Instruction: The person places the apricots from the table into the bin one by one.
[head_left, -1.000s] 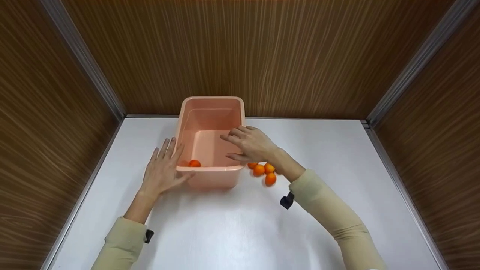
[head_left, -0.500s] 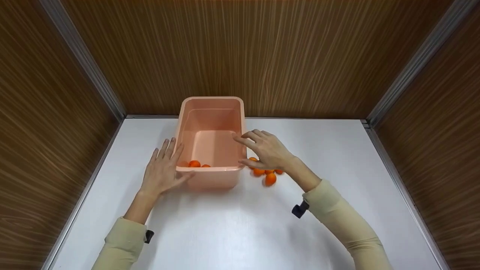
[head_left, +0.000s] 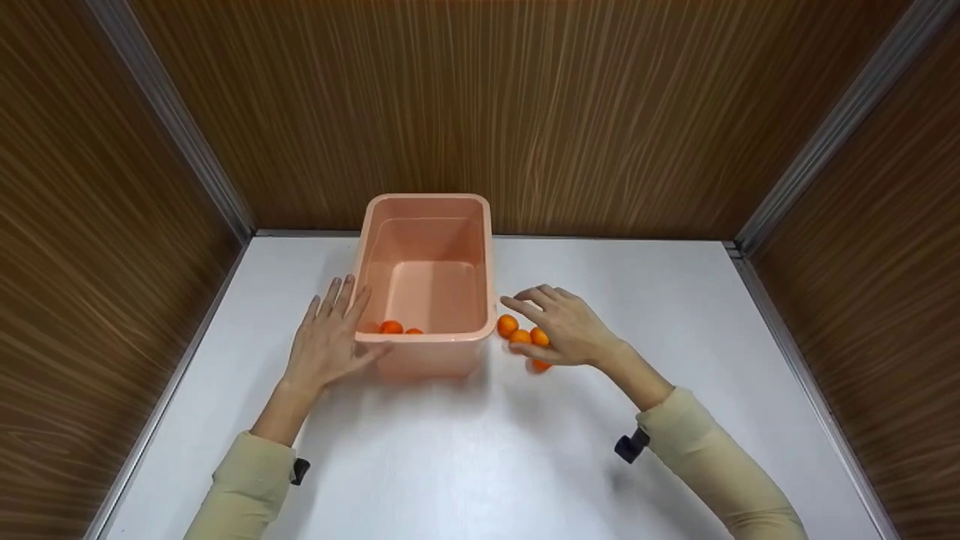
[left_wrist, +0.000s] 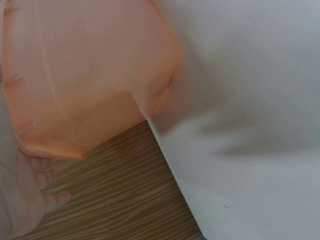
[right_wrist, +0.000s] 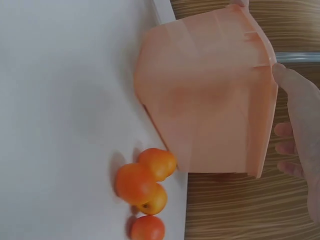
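The right hand (head_left: pixel 566 330) holds nothing: its fingers are spread and loosely bent, hovering over a small cluster of oranges (head_left: pixel 520 335) just right of centre in the head view. The left hand (head_left: pixel 326 341) lies flat with straight fingers against the left wall of the pink tub (head_left: pixel 427 206), the thumb at its near rim. The tub stands in the middle of the white table (head_left: pixel 480 465), and two oranges (head_left: pixel 391 327) lie inside it at the near left corner. The right wrist view shows four oranges (right_wrist: pixel 145 192) at lower centre, touching one another just beside the tub's wall. The step in hand looks like reaching for another fruit. The next move calls for the fingers to close round a single orange without scattering its neighbours, then lift it clear of the rim.
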